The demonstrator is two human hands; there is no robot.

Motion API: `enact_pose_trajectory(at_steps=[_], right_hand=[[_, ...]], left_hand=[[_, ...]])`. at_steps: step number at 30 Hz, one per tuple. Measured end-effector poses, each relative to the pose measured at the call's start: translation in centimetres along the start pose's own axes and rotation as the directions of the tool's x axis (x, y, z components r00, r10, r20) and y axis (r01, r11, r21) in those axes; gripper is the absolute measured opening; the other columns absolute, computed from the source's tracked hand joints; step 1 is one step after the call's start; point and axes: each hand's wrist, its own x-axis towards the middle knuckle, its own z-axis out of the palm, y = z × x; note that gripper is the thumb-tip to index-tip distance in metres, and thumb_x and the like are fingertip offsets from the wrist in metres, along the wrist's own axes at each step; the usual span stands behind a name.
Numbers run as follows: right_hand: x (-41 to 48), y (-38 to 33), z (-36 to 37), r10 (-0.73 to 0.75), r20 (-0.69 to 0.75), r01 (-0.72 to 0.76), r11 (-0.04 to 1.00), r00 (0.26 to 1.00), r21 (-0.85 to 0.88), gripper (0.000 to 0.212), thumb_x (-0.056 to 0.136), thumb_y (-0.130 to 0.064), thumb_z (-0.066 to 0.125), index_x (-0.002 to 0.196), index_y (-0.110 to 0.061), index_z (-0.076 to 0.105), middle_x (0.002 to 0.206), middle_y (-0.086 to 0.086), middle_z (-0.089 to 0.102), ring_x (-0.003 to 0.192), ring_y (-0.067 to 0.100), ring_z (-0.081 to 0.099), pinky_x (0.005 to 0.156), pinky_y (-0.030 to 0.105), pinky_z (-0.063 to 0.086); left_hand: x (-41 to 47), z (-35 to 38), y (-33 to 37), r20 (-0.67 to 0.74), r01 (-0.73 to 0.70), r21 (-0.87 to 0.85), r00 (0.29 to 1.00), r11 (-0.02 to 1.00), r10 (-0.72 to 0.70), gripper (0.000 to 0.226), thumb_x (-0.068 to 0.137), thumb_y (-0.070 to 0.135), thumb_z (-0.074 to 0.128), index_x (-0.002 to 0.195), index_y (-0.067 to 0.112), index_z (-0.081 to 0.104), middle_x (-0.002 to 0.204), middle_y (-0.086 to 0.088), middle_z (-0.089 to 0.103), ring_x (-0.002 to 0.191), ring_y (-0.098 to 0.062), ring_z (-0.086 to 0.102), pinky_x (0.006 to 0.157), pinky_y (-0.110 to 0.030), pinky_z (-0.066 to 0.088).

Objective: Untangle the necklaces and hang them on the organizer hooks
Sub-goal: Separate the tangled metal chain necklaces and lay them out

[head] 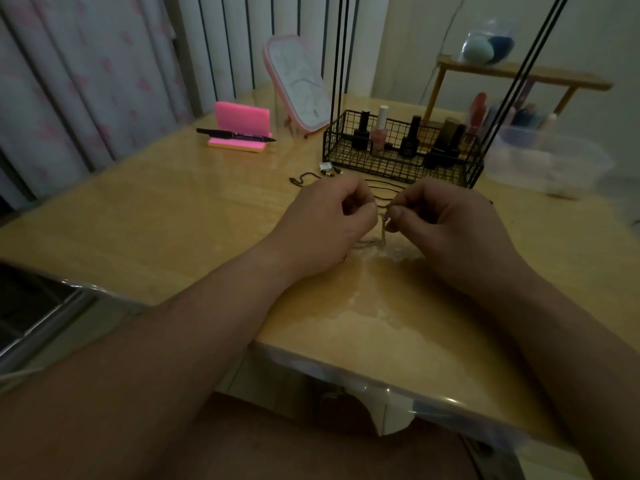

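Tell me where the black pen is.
In the head view, the black pen lies across the pink notepad at the table's far left, left of the mirror.

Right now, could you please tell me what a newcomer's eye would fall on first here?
The left hand and right hand meet over the middle of the table, pinching a thin silver chain. Behind them stands a black wire basket of bottles; far left, a bright pink notepad.

Straight ahead the wire basket [398, 168] and its upright rods [339, 64] block your reach. Bare table [156, 216] lies open on your left up to the pad [241, 124]; a tub [561, 168] crowds the right.
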Motion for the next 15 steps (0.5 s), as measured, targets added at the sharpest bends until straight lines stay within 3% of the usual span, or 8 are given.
enact_pose_trajectory(at_steps=[4, 7, 12, 15], right_hand=[[0.09, -0.06, 0.15, 0.015, -0.009, -0.015, 1.000, 1.000, 0.010, 0.006, 0.101, -0.026, 0.064, 0.104, -0.029, 0.067, 0.090, -0.015, 0.071, 0.086, -0.007, 0.067, 0.071, 0.009, 0.051], [0.15, -0.13, 0.31, 0.021, -0.015, -0.021, 0.999, 1.000, 0.046, 0.006, 0.102, -0.024, 0.062, 0.106, -0.024, 0.068, 0.089, -0.013, 0.072, 0.074, -0.012, 0.062, 0.062, 0.006, 0.045], [0.10, -0.32, 0.41, 0.036, 0.000, -0.035, 0.994, 0.999, 0.105, 0.006, 0.102, -0.024, 0.062, 0.104, -0.022, 0.067, 0.086, -0.011, 0.071, 0.070, -0.009, 0.062, 0.060, 0.008, 0.045], [0.10, -0.43, 0.32, 0.048, 0.011, -0.049, 0.991, 0.999, 0.122, 0.005, 0.102, -0.026, 0.061, 0.102, -0.025, 0.066, 0.085, -0.010, 0.071, 0.068, -0.007, 0.062, 0.058, 0.011, 0.046]], left_hand=[[-0.02, 0.13, 0.02, 0.080, 0.025, 0.015, 0.996, 1.000, -0.026, 0.016, 0.099, 0.025, 0.066, 0.086, 0.019, 0.072, 0.070, 0.011, 0.060, 0.066, -0.001, 0.053, 0.061, -0.018, 0.041], [-0.04, 0.17, 0.01, 0.100, 0.033, -0.006, 0.994, 0.999, -0.033, 0.016, 0.099, 0.025, 0.067, 0.085, 0.020, 0.072, 0.067, 0.013, 0.059, 0.064, 0.001, 0.053, 0.059, -0.014, 0.039], [0.10, 0.03, -0.07, 0.103, 0.034, -0.038, 0.994, 0.999, -0.030, 0.013, 0.100, 0.025, 0.067, 0.089, 0.022, 0.073, 0.072, 0.013, 0.061, 0.065, 0.001, 0.052, 0.062, -0.018, 0.042], [0.12, -0.10, -0.14, 0.094, 0.033, -0.052, 0.995, 0.998, -0.028, 0.013, 0.101, 0.022, 0.066, 0.092, 0.017, 0.073, 0.079, 0.003, 0.066, 0.070, -0.002, 0.054, 0.064, -0.021, 0.046]])
